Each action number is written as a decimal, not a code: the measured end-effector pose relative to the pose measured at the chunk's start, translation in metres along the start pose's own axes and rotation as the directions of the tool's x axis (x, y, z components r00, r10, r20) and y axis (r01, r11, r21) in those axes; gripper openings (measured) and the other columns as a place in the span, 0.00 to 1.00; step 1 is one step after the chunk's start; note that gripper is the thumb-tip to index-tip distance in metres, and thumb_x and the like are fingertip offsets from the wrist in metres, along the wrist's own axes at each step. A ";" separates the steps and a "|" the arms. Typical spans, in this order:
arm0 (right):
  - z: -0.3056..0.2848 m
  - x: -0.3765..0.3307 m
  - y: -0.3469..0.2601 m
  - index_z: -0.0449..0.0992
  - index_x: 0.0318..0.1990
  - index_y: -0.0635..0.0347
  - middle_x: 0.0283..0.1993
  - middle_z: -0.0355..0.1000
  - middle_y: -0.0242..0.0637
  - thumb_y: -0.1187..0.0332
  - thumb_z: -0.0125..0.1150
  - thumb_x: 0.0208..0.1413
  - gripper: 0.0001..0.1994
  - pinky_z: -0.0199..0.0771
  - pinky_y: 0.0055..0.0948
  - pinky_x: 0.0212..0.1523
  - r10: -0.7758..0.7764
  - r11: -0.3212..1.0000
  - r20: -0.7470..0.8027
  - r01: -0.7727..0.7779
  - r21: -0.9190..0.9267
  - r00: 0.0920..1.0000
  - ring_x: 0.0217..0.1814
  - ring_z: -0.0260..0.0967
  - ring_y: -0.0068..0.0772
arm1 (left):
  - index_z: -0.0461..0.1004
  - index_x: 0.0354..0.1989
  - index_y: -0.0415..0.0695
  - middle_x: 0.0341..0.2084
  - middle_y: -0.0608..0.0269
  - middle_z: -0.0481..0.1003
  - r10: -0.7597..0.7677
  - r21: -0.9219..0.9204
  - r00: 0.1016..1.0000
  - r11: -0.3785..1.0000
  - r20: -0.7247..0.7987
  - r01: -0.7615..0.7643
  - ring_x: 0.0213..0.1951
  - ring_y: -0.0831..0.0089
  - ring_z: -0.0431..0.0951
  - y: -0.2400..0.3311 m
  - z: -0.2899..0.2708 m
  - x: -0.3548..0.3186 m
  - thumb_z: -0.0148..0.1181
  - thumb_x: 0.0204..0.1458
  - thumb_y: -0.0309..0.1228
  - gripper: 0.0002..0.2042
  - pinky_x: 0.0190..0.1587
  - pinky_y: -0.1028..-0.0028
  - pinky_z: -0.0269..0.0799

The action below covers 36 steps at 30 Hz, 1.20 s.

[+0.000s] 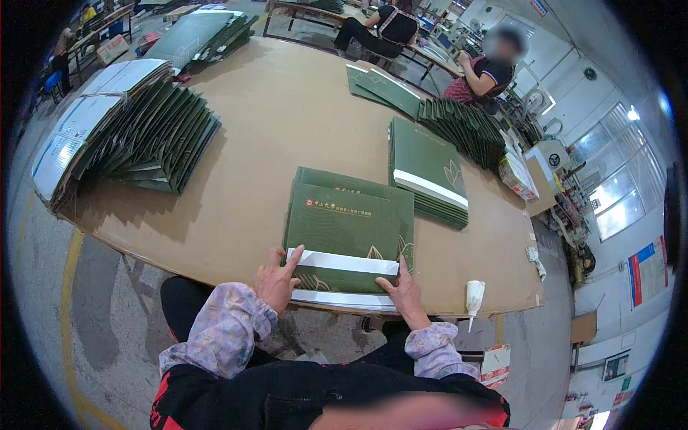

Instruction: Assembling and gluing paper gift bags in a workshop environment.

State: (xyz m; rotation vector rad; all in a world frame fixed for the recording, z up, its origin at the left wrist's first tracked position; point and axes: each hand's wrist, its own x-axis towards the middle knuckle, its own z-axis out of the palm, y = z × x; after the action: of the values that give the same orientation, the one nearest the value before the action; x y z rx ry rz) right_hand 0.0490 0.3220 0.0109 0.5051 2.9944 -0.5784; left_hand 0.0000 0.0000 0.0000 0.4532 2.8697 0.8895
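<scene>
A flat green printed paper piece (pixel 340 226) with gold lettering, leaf outlines and a white strip (pixel 344 261) lies at the table's near edge, on top of other green pieces. I cannot tell whether it is a bag or a folder. My left hand (pixel 276 281) rests on its left edge, its index finger at the strip's left end. At the right edge is my right hand (pixel 405 292), thumb and index finger spread against the piece. Both hands look open, with nothing visibly gripped. Another white edge (pixel 344 299) shows below, along the table's front.
A stack of green pieces (pixel 428 165) sits to the right, with fanned green pieces (pixel 462 132) behind it. A tied bundle (pixel 161 136) stands left. A white nozzle bottle (pixel 474 297) lies at the near right. Two people (pixel 491 79) (pixel 390 32) sit beyond the table (pixel 272 107).
</scene>
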 end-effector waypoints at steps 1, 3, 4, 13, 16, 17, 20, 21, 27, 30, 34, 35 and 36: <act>0.000 0.002 0.003 0.49 0.69 0.62 0.32 0.75 0.50 0.40 0.64 0.46 0.50 0.72 0.44 0.36 -0.008 1.000 -0.010 0.008 -0.014 1.000 0.36 0.75 0.51 | 0.57 0.66 0.63 0.53 0.56 0.61 -0.011 0.000 1.000 1.000 0.001 0.011 0.50 0.57 0.69 0.002 -0.001 0.002 0.70 0.41 0.36 0.40 0.47 0.60 0.66; 0.004 0.005 0.007 0.50 0.69 0.62 0.31 0.75 0.48 0.40 0.64 0.46 0.50 0.72 0.44 0.34 -0.014 1.000 -0.021 0.014 -0.026 1.000 0.34 0.75 0.51 | 0.58 0.65 0.63 0.52 0.56 0.62 -0.021 0.001 1.000 1.000 0.003 0.021 0.49 0.58 0.70 -0.001 -0.003 0.003 0.70 0.41 0.37 0.40 0.46 0.61 0.67; 0.007 0.006 0.008 0.50 0.69 0.62 0.30 0.75 0.48 0.40 0.64 0.46 0.50 0.72 0.43 0.34 -0.024 0.999 -0.029 0.023 -0.034 0.999 0.33 0.74 0.51 | 0.61 0.64 0.63 0.50 0.55 0.63 0.069 0.049 0.991 0.997 -0.115 -0.064 0.46 0.57 0.71 -0.007 -0.003 0.004 0.71 0.40 0.38 0.38 0.45 0.61 0.68; 0.001 0.009 0.005 0.50 0.69 0.62 0.30 0.74 0.45 0.41 0.65 0.45 0.50 0.72 0.42 0.36 -0.075 0.995 -0.033 0.073 -0.070 0.997 0.34 0.74 0.48 | 0.68 0.60 0.59 0.39 0.55 0.71 0.092 -0.101 0.992 0.991 0.088 -0.083 0.41 0.59 0.75 -0.025 -0.018 0.028 0.70 0.41 0.39 0.32 0.42 0.63 0.71; 0.001 0.009 0.008 0.49 0.69 0.62 0.30 0.74 0.45 0.42 0.66 0.45 0.50 0.71 0.42 0.36 -0.077 0.994 -0.045 0.073 -0.082 0.996 0.34 0.74 0.48 | 0.71 0.57 0.56 0.33 0.54 0.74 0.105 -0.243 0.990 0.967 0.091 -0.080 0.37 0.60 0.76 -0.035 -0.012 0.041 0.69 0.43 0.38 0.29 0.42 0.64 0.72; 0.003 0.009 0.011 0.49 0.69 0.63 0.29 0.73 0.44 0.43 0.67 0.45 0.51 0.71 0.43 0.35 -0.100 0.992 -0.075 0.094 -0.082 0.992 0.33 0.74 0.48 | 0.73 0.56 0.55 0.30 0.54 0.75 0.096 -0.330 0.990 0.942 0.102 -0.058 0.35 0.60 0.77 -0.037 -0.011 0.044 0.68 0.44 0.37 0.27 0.41 0.63 0.72; -0.017 -0.007 -0.034 0.49 0.70 0.61 0.40 0.74 0.47 0.48 0.68 0.46 0.48 0.69 0.43 0.44 0.134 0.991 0.069 -0.134 -0.017 0.988 0.45 0.72 0.47 | 0.74 0.54 0.54 0.28 0.54 0.78 0.054 -0.456 0.993 0.890 0.109 0.002 0.32 0.59 0.79 -0.038 -0.011 0.039 0.66 0.45 0.35 0.23 0.40 0.62 0.74; -0.011 -0.010 -0.031 0.49 0.70 0.61 0.40 0.74 0.47 0.48 0.68 0.46 0.48 0.69 0.43 0.44 0.138 0.990 0.066 -0.137 -0.019 0.988 0.45 0.72 0.47 | 0.74 0.54 0.54 0.28 0.54 0.78 0.058 -0.459 0.992 0.889 0.110 -0.001 0.32 0.59 0.79 -0.037 -0.013 0.039 0.66 0.45 0.35 0.23 0.40 0.62 0.74; 0.025 -0.015 -0.078 0.53 0.69 0.58 0.67 0.52 0.50 0.62 0.64 0.46 0.41 0.41 0.53 0.69 -0.441 0.872 -0.352 0.301 -0.386 0.826 0.71 0.46 0.51 | 0.74 0.54 0.56 0.30 0.53 0.79 0.051 -0.374 0.984 0.927 0.172 0.018 0.34 0.57 0.80 -0.037 -0.017 0.036 0.64 0.45 0.33 0.24 0.40 0.61 0.74; 0.082 0.007 -0.133 0.57 0.67 0.56 0.70 0.49 0.49 0.68 0.47 0.55 0.29 0.40 0.55 0.70 -0.649 0.758 -0.335 0.621 -0.200 0.684 0.73 0.44 0.53 | 0.76 0.49 0.53 0.31 0.50 0.78 0.118 -0.495 0.992 0.866 0.048 -0.079 0.36 0.52 0.78 -0.043 0.003 0.043 0.62 0.46 0.33 0.19 0.41 0.58 0.73; 0.113 0.013 -0.185 0.54 0.67 0.60 0.71 0.47 0.45 0.69 0.44 0.56 0.29 0.37 0.57 0.71 -0.720 0.684 -0.237 0.724 -0.085 0.653 0.74 0.42 0.50 | 0.77 0.30 0.39 0.29 0.44 0.76 0.119 -0.415 0.993 0.904 0.014 -0.103 0.34 0.44 0.76 -0.056 0.024 0.060 0.59 0.43 0.29 0.08 0.38 0.53 0.72; 0.110 0.016 -0.185 0.54 0.67 0.58 0.71 0.48 0.45 0.69 0.44 0.55 0.29 0.37 0.58 0.71 -0.727 0.670 -0.228 0.741 -0.032 0.648 0.74 0.42 0.49 | 0.76 0.31 0.40 0.29 0.44 0.76 0.140 -0.399 0.989 0.905 -0.049 -0.148 0.35 0.44 0.76 -0.064 0.029 0.058 0.59 0.43 0.30 0.08 0.38 0.53 0.72; 0.108 0.022 -0.178 0.55 0.67 0.55 0.70 0.50 0.43 0.69 0.44 0.55 0.29 0.37 0.59 0.70 -0.766 0.635 -0.200 0.768 -0.082 0.612 0.74 0.43 0.48 | 0.77 0.35 0.43 0.28 0.46 0.76 0.126 -0.398 0.991 0.907 -0.051 -0.136 0.33 0.47 0.76 -0.068 0.031 0.060 0.60 0.44 0.30 0.10 0.36 0.55 0.72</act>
State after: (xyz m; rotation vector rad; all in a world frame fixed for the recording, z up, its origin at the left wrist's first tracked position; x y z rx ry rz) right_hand -0.0307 0.1329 -0.0284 -0.8672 3.3081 -0.5859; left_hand -0.0684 -0.0179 -0.0652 0.5931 2.5943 1.4740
